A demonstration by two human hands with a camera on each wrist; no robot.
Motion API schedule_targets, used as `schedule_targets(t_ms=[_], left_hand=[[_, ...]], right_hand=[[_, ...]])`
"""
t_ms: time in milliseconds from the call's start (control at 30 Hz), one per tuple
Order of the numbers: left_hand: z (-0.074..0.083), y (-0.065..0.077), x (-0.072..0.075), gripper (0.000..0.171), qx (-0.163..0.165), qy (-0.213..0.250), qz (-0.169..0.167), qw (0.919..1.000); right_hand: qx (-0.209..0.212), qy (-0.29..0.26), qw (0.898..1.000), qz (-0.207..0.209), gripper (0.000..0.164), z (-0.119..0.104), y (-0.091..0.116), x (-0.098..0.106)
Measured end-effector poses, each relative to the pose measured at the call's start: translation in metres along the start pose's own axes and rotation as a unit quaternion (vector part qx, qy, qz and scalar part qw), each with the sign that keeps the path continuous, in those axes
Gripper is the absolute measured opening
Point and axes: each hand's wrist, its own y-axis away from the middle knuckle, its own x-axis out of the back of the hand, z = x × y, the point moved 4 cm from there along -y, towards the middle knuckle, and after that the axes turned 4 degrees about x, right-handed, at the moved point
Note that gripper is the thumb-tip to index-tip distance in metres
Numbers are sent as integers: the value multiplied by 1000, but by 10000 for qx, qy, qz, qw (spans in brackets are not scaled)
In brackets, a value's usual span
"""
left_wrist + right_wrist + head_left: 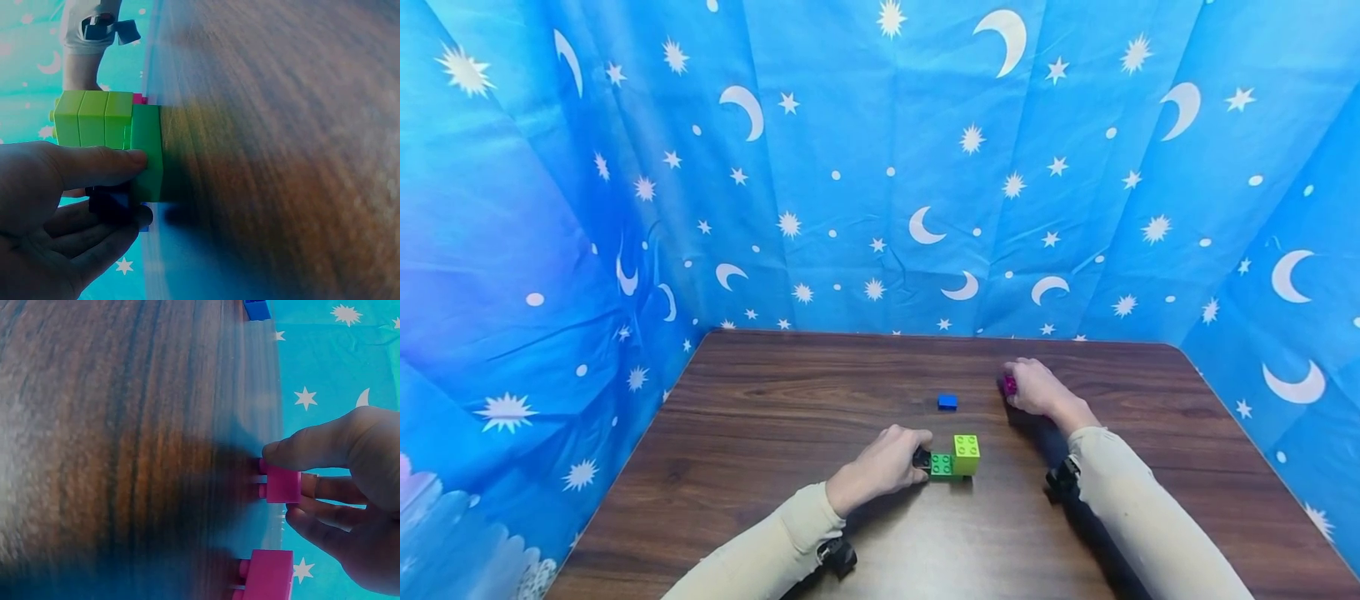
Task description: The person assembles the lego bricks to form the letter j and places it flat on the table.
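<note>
My left hand (883, 462) holds a small build of toy bricks, thumb and fingers around its black brick (112, 203). The build has a long green brick (941, 465) at the bottom. On the green brick's far end from the hand stands a stack of lime bricks (966, 454). Farther back on the right, my right hand (1037, 387) pinches a magenta brick (284, 485) between thumb and fingers, its studs turned toward the table. A second magenta brick (269, 575) is close to these fingers. A blue brick (947, 402) lies between the two hands.
The dark wooden table (775, 383) has its back edge just behind the right hand. A blue curtain (850, 125) with white moons and stars hangs behind and along both sides. Black wrist cameras (837, 557) sit on both sleeves.
</note>
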Motion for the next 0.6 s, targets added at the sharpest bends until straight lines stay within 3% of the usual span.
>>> schedule_targets(t_ms=[233, 600], left_hand=[[1, 1, -1, 26, 44, 46, 15, 10000], [1, 1, 1, 26, 83, 126, -36, 9999]], right_hand=[[100, 38, 9999, 17, 43, 0, 2, -1], [-227, -522, 9983, -132, 29, 2, 4, -1]])
